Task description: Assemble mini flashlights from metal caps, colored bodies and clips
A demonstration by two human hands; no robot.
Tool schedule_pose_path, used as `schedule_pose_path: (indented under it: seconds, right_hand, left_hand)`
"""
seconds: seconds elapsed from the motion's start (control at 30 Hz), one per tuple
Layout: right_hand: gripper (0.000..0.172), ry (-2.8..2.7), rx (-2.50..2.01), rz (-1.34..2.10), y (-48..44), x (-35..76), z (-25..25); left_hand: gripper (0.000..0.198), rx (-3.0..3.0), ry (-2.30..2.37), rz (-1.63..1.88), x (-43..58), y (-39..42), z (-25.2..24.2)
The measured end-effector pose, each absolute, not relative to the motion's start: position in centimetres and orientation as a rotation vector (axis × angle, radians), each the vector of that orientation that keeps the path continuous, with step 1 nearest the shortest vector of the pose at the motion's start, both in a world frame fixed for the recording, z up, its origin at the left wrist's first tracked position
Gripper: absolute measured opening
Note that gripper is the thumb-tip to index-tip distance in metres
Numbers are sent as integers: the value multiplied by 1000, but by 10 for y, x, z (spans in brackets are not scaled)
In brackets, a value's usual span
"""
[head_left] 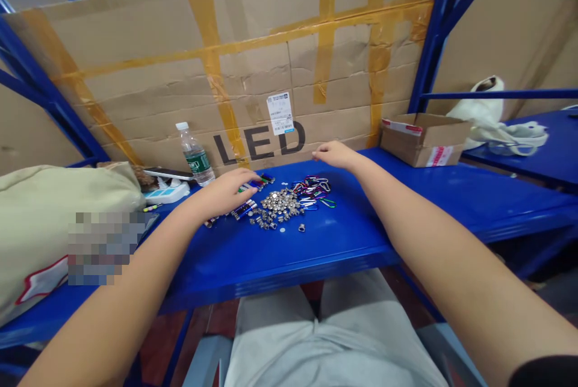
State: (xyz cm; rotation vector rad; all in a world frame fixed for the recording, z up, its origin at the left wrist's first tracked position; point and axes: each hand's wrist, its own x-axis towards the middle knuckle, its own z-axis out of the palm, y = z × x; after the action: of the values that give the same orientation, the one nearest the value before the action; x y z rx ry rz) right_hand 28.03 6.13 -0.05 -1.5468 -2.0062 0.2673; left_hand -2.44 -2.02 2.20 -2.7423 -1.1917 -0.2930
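Observation:
My left hand [229, 192] reaches over a group of small metallic-coloured tubes [244, 209], fingers stretched forward and thumb apart. Some tubes lie partly hidden beneath it, and no held item shows. Farther right, my right hand [336, 154] hovers behind the carabiner clips [316, 185], its fingers loosely bent and apart, with nothing visible in them. Between the hands lies a heap of small silver metal parts [280, 203]. One loose metal piece [301, 228] sits nearer the front edge. The clips are purple, red, silver, blue and green.
The blue table [289, 254] backs onto a taped cardboard sheet [253, 86]. A water bottle [196, 155], a power strip [167, 192] and a pale bag [54, 212] stand at left. At right are a cardboard box [424, 140] and a white bag [485, 110].

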Motion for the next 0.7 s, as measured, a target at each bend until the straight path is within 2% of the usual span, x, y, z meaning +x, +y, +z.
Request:
schedule_pose_path:
  seconds: [0.1, 0.27, 0.7]
  right_hand:
    - [32, -2006, -1671, 189, 72, 293, -11]
    - [29, -2011, -1745, 145, 77, 298, -18]
    - [33, -2081, -1761, 168, 81, 298, -27]
  left_hand:
    - [43, -2627, -1286, -123, 5, 27, 13]
    - [63, -2554, -1546, 68, 30, 89, -11]
    - [59, -2505, -1718, 202, 26, 118, -39]
